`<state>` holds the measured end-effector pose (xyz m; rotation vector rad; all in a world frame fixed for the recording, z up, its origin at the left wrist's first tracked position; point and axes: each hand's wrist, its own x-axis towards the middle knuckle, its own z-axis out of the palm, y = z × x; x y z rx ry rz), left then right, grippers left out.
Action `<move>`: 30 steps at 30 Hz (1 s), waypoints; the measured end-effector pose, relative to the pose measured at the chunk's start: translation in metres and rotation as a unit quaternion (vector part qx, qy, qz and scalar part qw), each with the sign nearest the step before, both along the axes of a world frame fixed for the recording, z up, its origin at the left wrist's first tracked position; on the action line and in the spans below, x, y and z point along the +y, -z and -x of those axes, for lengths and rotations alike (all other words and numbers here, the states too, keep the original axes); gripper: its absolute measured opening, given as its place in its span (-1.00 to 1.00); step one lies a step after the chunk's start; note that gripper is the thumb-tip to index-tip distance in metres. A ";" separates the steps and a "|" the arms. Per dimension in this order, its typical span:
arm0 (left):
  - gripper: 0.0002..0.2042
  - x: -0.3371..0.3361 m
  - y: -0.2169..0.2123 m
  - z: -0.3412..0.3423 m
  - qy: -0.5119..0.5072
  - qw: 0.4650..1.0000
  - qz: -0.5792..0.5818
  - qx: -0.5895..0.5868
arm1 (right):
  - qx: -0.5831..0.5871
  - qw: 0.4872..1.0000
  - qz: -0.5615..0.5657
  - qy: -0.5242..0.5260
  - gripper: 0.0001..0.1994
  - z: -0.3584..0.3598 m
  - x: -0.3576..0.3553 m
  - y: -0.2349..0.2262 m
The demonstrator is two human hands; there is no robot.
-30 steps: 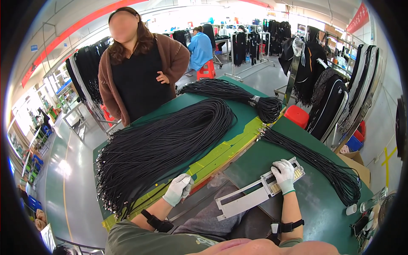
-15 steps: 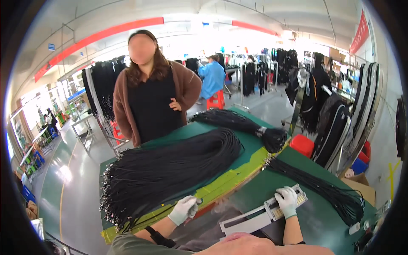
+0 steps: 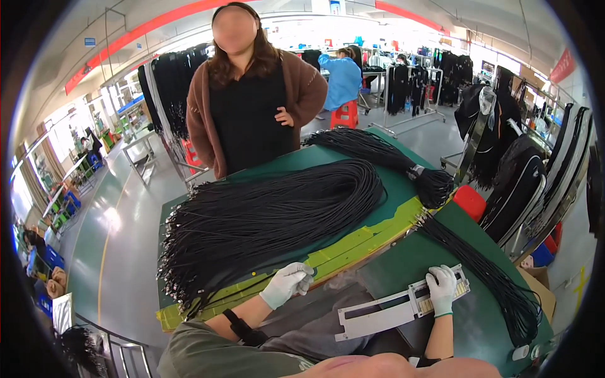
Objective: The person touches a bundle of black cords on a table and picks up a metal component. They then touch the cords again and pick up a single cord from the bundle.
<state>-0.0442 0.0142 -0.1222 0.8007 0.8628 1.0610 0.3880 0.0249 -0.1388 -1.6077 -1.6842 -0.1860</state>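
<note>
Pinching black cord [image 3: 252, 291], left hand [image 3: 287, 283]; right hand [image 3: 441, 288] pressing metal jig [image 3: 384, 313].

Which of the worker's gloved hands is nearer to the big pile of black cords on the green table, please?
Left. The left hand rests at the near edge of the big pile of black cords, pinching a strand. The right hand lies well to the right of the pile, on a flat grey metal jig.

place: garment or bag factory floor, likely | signs: green worktable [image 3: 403, 264]; cord bundles [image 3: 271, 220]; hanging black goods [image 3: 454, 75]

A red banner [image 3: 563, 65] hangs upper right; a small blue sign [image 3: 90, 42] upper left.
</note>
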 end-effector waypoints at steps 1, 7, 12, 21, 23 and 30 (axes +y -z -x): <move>-0.83 0.005 0.000 0.000 0.004 1.000 -0.005 -0.015 | 0.006 1.000 0.002 -0.010 -0.81 -0.001 0.002 0.001; -0.83 -0.002 0.014 0.008 0.033 0.998 -0.053 0.018 | 0.001 1.000 -0.009 -0.025 -0.82 0.001 -0.007 -0.004; -0.82 -0.004 0.027 0.010 0.048 0.995 -0.087 0.029 | 0.006 0.999 -0.017 -0.029 -0.82 -0.005 -0.013 0.010; -0.81 -0.001 0.018 0.007 0.016 0.997 -0.075 0.003 | -0.014 0.999 -0.025 -0.014 -0.79 -0.006 -0.012 0.013; -0.81 0.000 0.017 0.009 -0.005 0.998 -0.055 0.006 | -0.016 0.998 -0.045 -0.052 -0.80 -0.002 -0.004 0.005; -0.91 0.004 0.012 -0.001 -0.043 0.999 -0.010 0.016 | 0.017 0.998 0.010 -0.063 -0.82 -0.001 -0.006 -0.011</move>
